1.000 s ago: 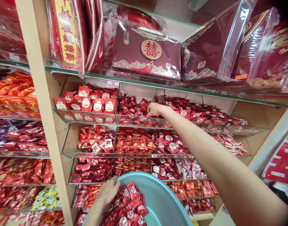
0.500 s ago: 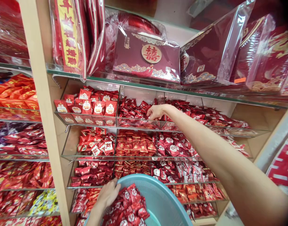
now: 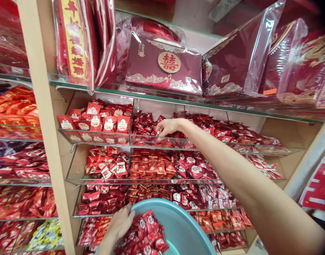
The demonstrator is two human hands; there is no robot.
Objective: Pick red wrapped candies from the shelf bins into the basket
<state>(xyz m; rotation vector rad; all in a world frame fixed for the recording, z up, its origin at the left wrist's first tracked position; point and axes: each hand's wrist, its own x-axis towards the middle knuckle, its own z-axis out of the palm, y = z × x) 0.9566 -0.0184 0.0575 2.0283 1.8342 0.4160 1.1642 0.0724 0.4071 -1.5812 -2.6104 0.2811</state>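
My right hand [image 3: 166, 128] reaches into the top candy compartment, its fingers bent down among small dark red packets [image 3: 145, 124]. The fingertips pinch together at the packets, and what lies between them is too small to name. Lower down, my left hand [image 3: 121, 222] grips the left rim of a light blue plastic basket [image 3: 187, 221], its thumb over the rim. Red packets with white round labels [image 3: 149, 232] are heaped in the basket's left part. The basket sits in front of the lower shelves.
Clear-fronted shelves hold red packets in divided compartments [image 3: 153, 166]. Above is a glass shelf edge [image 3: 162, 92] with wrapped maroon boxes [image 3: 151, 63]. A wooden upright [image 3: 41, 117] stands at the left, with more packets beyond it, and a red-and-white item [image 3: 320, 184] at the right.
My right hand has moved a little to the left within the compartment, its fingers lower among the packets. My left hand still holds the basket rim. The view has shifted slightly.
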